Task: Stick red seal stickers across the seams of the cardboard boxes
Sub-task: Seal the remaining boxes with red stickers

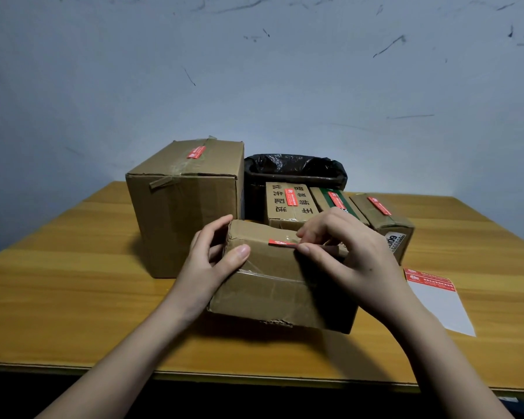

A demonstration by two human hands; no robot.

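Note:
A worn cardboard box (273, 285) lies at the table's middle front, with clear tape along its top. My left hand (212, 255) grips its left end, thumb on top and fingers round the side. My right hand (342, 249) rests on the top right, its thumb and fingertips pinching one end of a red seal sticker (280, 242) whose left end lies on the box top. A sticker sheet (433, 294), mostly bare white backing with red stickers at its far end, lies on the right.
Behind stand a tall box (188, 204) and three small boxes (288, 204) (333, 201) (384, 219), each with a red sticker on top. A black-lined bin (294, 169) sits at the back. The wooden table (73, 282) ends near me; a wall is behind.

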